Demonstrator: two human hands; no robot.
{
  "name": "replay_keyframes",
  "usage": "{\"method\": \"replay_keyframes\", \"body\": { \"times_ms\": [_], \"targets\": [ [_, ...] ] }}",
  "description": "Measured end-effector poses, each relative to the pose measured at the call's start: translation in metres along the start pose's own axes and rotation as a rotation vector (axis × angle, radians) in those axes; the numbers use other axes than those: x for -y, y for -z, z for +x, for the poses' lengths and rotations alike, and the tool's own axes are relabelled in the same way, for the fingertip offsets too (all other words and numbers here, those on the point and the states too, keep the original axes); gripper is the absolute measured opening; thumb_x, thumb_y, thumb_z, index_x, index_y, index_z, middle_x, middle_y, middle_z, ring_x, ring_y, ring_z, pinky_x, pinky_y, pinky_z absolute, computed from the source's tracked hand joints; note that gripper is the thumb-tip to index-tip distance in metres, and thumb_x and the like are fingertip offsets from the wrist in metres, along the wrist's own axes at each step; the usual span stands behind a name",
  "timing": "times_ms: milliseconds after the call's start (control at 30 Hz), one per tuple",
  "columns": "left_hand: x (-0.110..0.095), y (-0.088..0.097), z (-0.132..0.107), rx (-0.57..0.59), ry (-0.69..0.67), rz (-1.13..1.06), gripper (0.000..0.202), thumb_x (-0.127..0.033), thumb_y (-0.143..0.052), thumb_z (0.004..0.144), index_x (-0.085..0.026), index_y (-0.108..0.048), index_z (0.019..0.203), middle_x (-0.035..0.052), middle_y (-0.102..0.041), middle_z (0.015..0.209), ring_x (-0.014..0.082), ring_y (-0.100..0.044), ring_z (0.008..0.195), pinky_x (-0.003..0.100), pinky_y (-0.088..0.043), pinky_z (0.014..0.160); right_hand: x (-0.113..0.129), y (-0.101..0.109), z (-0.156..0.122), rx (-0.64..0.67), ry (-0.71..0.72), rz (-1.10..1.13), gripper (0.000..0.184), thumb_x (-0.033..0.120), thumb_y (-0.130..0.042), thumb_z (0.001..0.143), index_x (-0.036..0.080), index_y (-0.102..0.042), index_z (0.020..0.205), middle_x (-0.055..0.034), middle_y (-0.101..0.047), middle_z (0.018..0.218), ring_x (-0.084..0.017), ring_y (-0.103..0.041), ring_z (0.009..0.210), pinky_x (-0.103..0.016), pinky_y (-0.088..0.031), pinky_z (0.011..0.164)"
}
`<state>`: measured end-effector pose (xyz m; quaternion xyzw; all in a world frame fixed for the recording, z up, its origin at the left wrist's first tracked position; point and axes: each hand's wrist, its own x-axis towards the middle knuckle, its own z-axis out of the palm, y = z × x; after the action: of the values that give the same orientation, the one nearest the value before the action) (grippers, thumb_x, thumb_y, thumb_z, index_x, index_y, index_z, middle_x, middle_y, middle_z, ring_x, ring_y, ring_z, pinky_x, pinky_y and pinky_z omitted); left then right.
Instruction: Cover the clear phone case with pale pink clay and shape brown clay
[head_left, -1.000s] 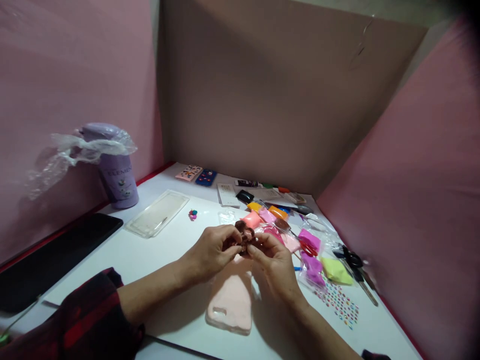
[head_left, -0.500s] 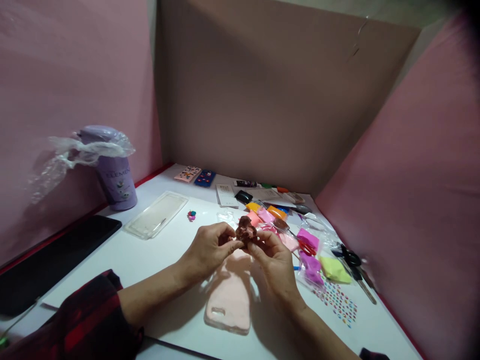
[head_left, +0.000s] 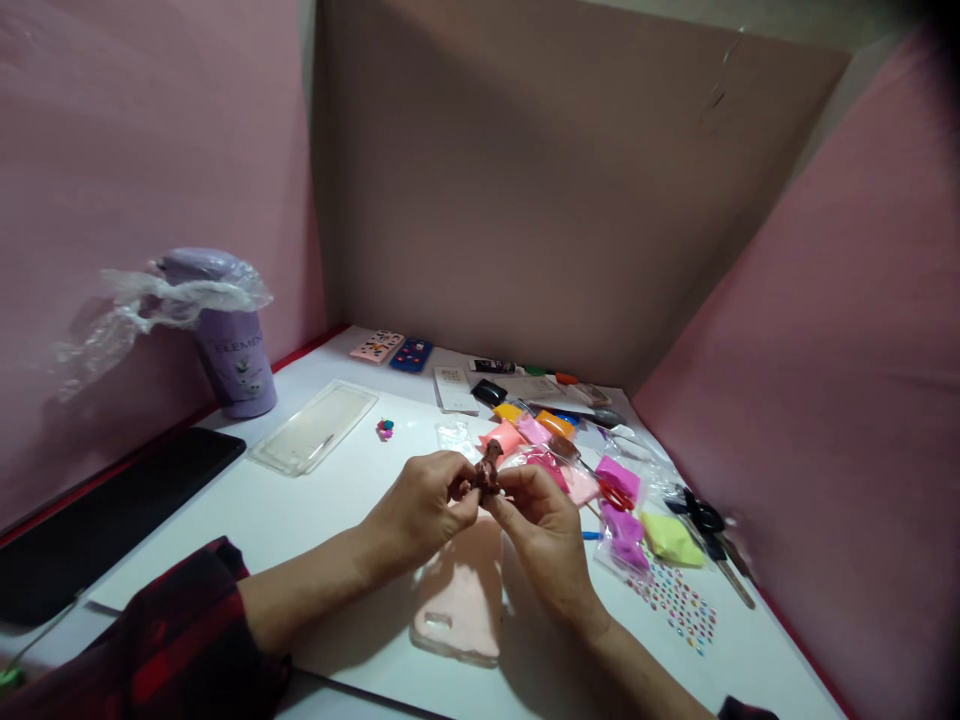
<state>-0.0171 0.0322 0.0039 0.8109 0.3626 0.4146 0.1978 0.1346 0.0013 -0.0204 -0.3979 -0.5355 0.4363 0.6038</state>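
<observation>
Between my two hands is a small lump of brown modelling clay, with lighter streaks in it. My left hand pinches its left side between thumb and fingers. On the other side my right hand grips it the same way. Directly below lies a phone case covered in pale pink, its camera cutout toward me; its far end is partly hidden by my hands and in shadow.
Clay packets, a magenta one and a yellow one, lie right, near scissors and stick-on gems. Left are a clear case, a purple tumbler and a black slab. Decorated cases lie at the back.
The brown clay has been turned and squeezed; it now looks narrower and stands more upright. Both hands have drawn slightly closer together around it.
</observation>
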Motion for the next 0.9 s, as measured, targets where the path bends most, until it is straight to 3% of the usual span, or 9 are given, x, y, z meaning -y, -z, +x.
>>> {"method": "replay_keyframes", "body": {
  "times_ms": [300, 500, 633, 767, 900],
  "targets": [
    [0.0, -0.001, 0.0, -0.014, 0.027, 0.032, 0.012, -0.005, -0.048, 0.067, -0.015, -0.053, 0.063, -0.0016, -0.052, 0.06, 0.0092, -0.044, 0.054, 0.022, -0.033, 0.052, 0.006, -0.004, -0.001, 0.009, 0.034, -0.073, 0.012, 0.02, -0.068, 0.076, 0.019, -0.058, 0.082, -0.0008, -0.061, 0.079, -0.017, -0.059, 0.077, -0.029, -0.047, 0.07],
    [-0.006, 0.002, 0.006, 0.095, 0.438, -0.484, 0.004, -0.015, -0.057, 0.063, -0.015, -0.053, 0.062, -0.0045, -0.051, 0.054, 0.0074, -0.043, 0.048, 0.021, -0.033, 0.047, 0.008, -0.003, 0.002, -0.015, -0.148, 0.272, 0.016, 0.01, -0.067, 0.067, 0.019, -0.058, 0.077, 0.0013, -0.066, 0.075, -0.015, -0.062, 0.072, -0.029, -0.05, 0.071],
    [-0.013, 0.008, 0.01, 0.194, 0.622, -0.681, 0.015, -0.029, -0.062, 0.068, -0.016, -0.054, 0.066, -0.0085, -0.046, 0.044, 0.0041, -0.03, 0.035, 0.018, -0.022, 0.036, 0.006, 0.001, 0.004, -0.034, -0.17, 0.317, 0.016, 0.009, -0.065, 0.066, 0.019, -0.059, 0.077, 0.0006, -0.068, 0.077, -0.015, -0.063, 0.073, -0.03, -0.05, 0.072],
    [-0.011, 0.01, 0.01, 0.21, 0.559, -0.67, 0.024, -0.036, -0.063, 0.073, -0.015, -0.057, 0.063, -0.0083, -0.045, 0.041, 0.0047, -0.034, 0.035, 0.018, -0.024, 0.036, 0.003, 0.004, 0.005, -0.032, -0.134, 0.246, 0.014, 0.011, -0.065, 0.068, 0.019, -0.06, 0.078, 0.0005, -0.068, 0.076, -0.016, -0.063, 0.072, -0.031, -0.05, 0.072],
    [-0.007, 0.007, 0.007, 0.113, 0.418, -0.498, 0.014, -0.027, -0.066, 0.069, -0.013, -0.063, 0.071, 0.0007, -0.064, 0.062, 0.0107, -0.054, 0.055, 0.023, -0.042, 0.054, 0.002, 0.004, 0.005, -0.011, -0.119, 0.22, 0.015, 0.011, -0.066, 0.068, 0.019, -0.059, 0.079, 0.0011, -0.067, 0.077, -0.015, -0.062, 0.073, -0.03, -0.05, 0.073]
  ]
}}
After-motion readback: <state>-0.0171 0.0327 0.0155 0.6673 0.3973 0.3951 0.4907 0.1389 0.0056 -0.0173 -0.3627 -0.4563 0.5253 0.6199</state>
